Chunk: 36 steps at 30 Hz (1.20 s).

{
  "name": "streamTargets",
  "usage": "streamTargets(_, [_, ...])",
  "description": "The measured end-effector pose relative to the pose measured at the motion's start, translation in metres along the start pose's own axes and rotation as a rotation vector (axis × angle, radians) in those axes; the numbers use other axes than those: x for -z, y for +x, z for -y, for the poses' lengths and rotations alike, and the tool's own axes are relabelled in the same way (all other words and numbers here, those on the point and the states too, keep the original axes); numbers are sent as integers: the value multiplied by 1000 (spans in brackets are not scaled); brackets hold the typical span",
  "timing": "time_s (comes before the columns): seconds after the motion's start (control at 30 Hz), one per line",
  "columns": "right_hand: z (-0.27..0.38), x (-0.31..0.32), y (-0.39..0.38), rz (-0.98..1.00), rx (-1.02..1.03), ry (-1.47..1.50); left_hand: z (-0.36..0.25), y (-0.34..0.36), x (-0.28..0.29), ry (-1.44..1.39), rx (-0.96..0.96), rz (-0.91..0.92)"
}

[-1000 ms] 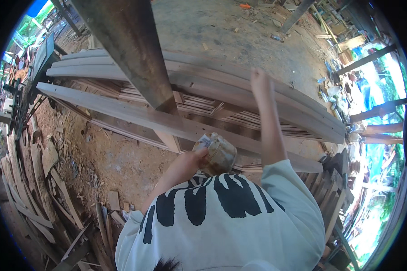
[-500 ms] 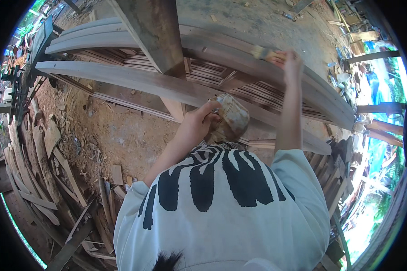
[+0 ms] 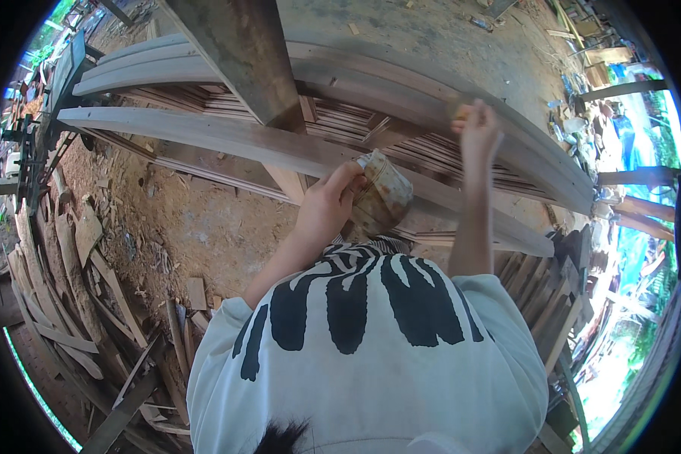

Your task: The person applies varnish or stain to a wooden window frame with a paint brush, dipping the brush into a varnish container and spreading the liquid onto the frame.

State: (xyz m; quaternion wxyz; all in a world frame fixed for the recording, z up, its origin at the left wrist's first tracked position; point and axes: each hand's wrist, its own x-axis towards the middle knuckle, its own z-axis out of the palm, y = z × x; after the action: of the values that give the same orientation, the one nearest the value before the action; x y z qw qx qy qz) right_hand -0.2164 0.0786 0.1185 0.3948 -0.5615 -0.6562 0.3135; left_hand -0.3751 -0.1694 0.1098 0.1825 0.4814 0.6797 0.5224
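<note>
My left hand (image 3: 327, 203) grips the rim of a stained, whitish-brown pot (image 3: 386, 195), tilted in front of my chest. What the pot contains is hidden. My right hand (image 3: 480, 130) is closed round a paintbrush (image 3: 460, 110), smeared by motion and mostly covered by the fingers. The brush is at the far rail (image 3: 405, 89) of a long wooden frame with slatted panels; whether its bristles touch the wood I cannot tell. Closer to me, a second long pale wooden piece (image 3: 181, 125) crosses behind the pot.
A thick upright post (image 3: 242, 57) stands between me and part of the frame. Wood offcuts and poles (image 3: 72, 250) are heaped at the left, with more boards (image 3: 548, 291) at the right. Shavings cover the dirt floor (image 3: 185, 216). Blue sheeting (image 3: 628, 144) hangs at the far right.
My right hand has drawn slightly toward me, and the brush, earlier extended leftward along the far rail, now shows only partly. The left hand and pot have barely shifted.
</note>
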Motion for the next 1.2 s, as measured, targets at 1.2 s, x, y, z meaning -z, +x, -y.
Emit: streamTargets(1.2, [3,22,-2,46,-3,238,-28,4,-13,680,-237,345])
